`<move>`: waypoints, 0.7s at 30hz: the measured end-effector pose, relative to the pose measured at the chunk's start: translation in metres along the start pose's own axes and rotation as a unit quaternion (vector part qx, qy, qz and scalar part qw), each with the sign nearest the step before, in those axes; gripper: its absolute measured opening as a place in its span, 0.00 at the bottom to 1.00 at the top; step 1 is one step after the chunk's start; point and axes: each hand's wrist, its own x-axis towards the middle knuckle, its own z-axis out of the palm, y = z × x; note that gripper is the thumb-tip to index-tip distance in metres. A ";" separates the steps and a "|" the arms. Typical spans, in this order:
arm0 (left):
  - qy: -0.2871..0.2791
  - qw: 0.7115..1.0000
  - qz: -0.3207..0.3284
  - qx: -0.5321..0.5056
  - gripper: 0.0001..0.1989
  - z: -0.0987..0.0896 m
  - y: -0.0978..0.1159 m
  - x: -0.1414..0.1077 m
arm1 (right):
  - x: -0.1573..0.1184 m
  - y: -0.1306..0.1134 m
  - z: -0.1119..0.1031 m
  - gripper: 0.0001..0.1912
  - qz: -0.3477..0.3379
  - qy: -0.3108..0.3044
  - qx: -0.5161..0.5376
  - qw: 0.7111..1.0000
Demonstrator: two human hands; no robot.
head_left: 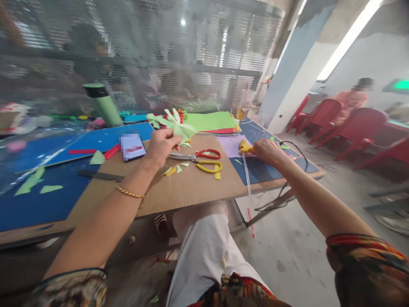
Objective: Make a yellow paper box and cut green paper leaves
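Note:
My left hand [162, 147] pinches a light green paper cutout [179, 125] with leaf-like points, above the cardboard sheet [179, 192]. Out to the right, my right hand [269, 151] is wrapped round a yellow tool [246, 146], which looks like a glue gun. A clear stick [247, 175] hangs from that tool past the table edge. Between the hands lie scissors with red handles [208, 153] and a tool with yellow handles [209, 167]. Small green and yellow paper scraps [179, 169] are scattered near them.
A phone [131, 147], a dark strip [100, 175] and a green bottle [102, 104] are on the left. Green sheets [209, 121] lie at the back, a purple sheet [228, 146] nearer. A black cable [300, 153] loops over the right edge. A person [351, 98] is among red chairs.

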 end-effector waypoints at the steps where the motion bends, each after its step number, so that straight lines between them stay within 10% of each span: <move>1: -0.006 1.000 -0.003 -0.004 0.08 0.001 0.001 -0.001 | 0.004 0.001 -0.001 0.22 0.002 0.009 0.001 1.000; 9: 0.000 1.000 0.004 -0.006 0.13 0.003 0.000 0.000 | -0.007 -0.047 -0.031 0.21 -0.083 0.145 0.087 0.982; 12: 0.019 0.999 0.021 0.017 0.14 -0.003 -0.002 0.003 | -0.013 -0.092 -0.047 0.18 -0.247 0.078 0.116 0.959; 21: 0.092 0.996 -0.004 0.001 0.11 -0.017 0.006 0.011 | 0.017 -0.136 -0.060 0.22 -0.328 -0.040 0.096 0.939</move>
